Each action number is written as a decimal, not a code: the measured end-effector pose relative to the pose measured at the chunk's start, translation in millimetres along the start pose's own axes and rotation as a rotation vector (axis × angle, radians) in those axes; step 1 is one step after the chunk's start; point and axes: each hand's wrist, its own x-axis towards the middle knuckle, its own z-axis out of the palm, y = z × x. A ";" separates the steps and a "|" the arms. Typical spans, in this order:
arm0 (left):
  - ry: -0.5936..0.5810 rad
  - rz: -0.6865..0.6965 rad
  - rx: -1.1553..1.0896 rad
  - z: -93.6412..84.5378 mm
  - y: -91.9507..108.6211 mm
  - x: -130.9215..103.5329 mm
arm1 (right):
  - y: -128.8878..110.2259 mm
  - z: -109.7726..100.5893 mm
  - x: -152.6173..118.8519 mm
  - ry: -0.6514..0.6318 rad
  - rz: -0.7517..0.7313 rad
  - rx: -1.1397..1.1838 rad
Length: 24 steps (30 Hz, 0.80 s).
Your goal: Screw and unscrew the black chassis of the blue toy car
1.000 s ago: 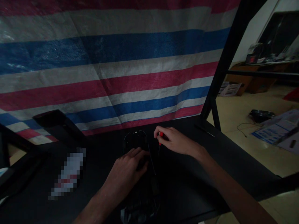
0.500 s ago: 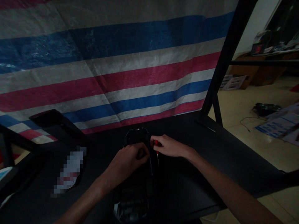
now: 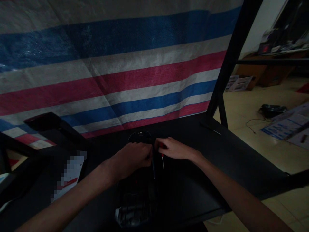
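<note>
A long black device (image 3: 132, 214), maybe a toy car chassis, lies lengthwise on the dark table in front of me. Its near end shows greyish ribbed parts, and most detail is lost in the dark. My left hand (image 3: 135, 158) is closed over its far half, fingers curled at the right edge; what they pinch is hidden. Just right of that edge, my right hand (image 3: 173, 149) is closed on a small screwdriver (image 3: 162, 157) with a red handle, its thin shaft pointing down towards me. The right fingertips are close to the device's side.
A striped tarpaulin (image 3: 149, 77) hangs behind the table (image 3: 193, 190). On the left stand a dark angled object (image 3: 58, 129) and a white sheet or packet (image 3: 70, 175), partly pixelated. Another thin tool (image 3: 213, 129) lies at the back right by the black frame post (image 3: 220, 90).
My left hand has rolled over, its knuckles now up and its fingers further curled, and the forearm has swung lower. My right hand keeps the screwdriver nearly in place. The view shifted slightly.
</note>
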 end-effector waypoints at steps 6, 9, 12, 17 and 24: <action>-0.133 0.091 0.097 -16.9 6.5 14.8 | -2.9 -4.4 -2.8 0.016 0.004 -0.003; -0.152 0.104 0.109 -23.0 6.7 18.7 | -0.3 -8.5 -3.7 0.035 -0.002 -0.006; -0.145 0.126 0.087 -29.7 3.3 19.2 | 2.9 -13.3 -5.1 0.060 -0.006 -0.012; -0.023 0.155 0.023 -29.2 -6.5 8.3 | 5.2 -20.0 -8.3 0.092 -0.002 -0.011; 0.056 0.018 0.115 -3.6 4.0 -15.9 | 5.7 -20.2 -9.6 0.096 -0.011 -0.006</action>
